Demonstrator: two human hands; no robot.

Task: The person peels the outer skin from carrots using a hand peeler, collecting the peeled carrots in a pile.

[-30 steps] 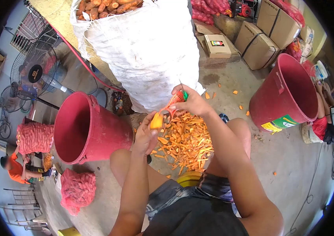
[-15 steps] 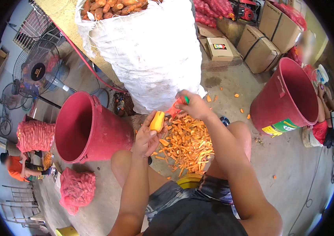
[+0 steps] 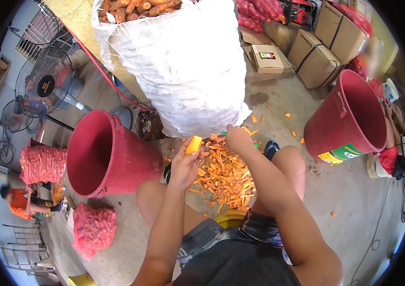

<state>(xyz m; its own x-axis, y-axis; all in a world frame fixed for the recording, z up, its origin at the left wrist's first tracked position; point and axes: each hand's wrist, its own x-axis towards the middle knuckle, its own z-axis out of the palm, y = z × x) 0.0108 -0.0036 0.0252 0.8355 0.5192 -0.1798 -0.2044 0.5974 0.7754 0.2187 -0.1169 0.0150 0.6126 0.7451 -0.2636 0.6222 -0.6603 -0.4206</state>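
In my left hand (image 3: 185, 164) is a peeled orange sweet potato (image 3: 193, 144), held upright with its flat-cut end up and the fingers wrapped round its lower part. My right hand (image 3: 238, 140) is closed around a green-handled knife (image 3: 224, 133); its thin blade points left toward the sweet potato, apart from it. Most of the handle is hidden by the fingers. Below both hands lies a heap of orange peelings and cut strips (image 3: 225, 178), between my feet. Part of a yellow basin (image 3: 229, 218) shows at the heap's near edge.
A tall white sack (image 3: 183, 71) of unpeeled sweet potatoes (image 3: 140, 9) stands ahead. Red bins stand left (image 3: 131, 162) and right (image 3: 317, 124). Pink mesh bags (image 3: 95, 229), a fan (image 3: 45, 86) and cardboard boxes (image 3: 312, 59) surround me. A person in orange (image 3: 20, 202) sits far left.
My right hand has moved down and slightly right with the knife, and the reddish blur by it is gone. The sweet potato has tilted in my left hand and now shows a flat cut face.
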